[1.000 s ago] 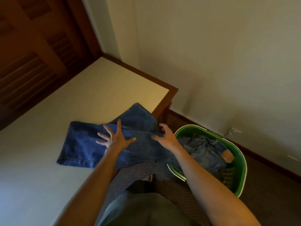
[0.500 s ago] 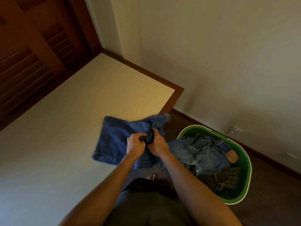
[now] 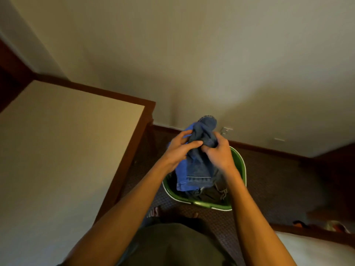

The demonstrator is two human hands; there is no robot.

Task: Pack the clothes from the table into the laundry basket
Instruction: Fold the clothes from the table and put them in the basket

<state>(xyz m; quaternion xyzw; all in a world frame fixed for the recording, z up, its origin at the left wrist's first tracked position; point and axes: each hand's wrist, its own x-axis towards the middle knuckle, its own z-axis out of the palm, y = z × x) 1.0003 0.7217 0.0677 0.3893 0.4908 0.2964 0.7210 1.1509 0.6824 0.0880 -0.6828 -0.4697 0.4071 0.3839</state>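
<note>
Nearest, the left hand (image 3: pixel 177 149) and right hand (image 3: pixel 219 152) each clutch the bunched blue denim jeans (image 3: pixel 197 160) with curled fingers, side by side. The faded fabric is crumpled into a wad above the hands; below them a stitched hem hangs into the round green plastic laundry basket (image 3: pixel 241 164) on the dark carpet. To the left stands the cream-topped table with dark wooden edging (image 3: pixel 76 150). Beyond is the pale wall (image 3: pixel 192 54).

A carpeted home room: wooden-edged table (image 3: pixel 76 150), plain wall (image 3: pixel 192 54), skirting board (image 3: pixel 269 150).
</note>
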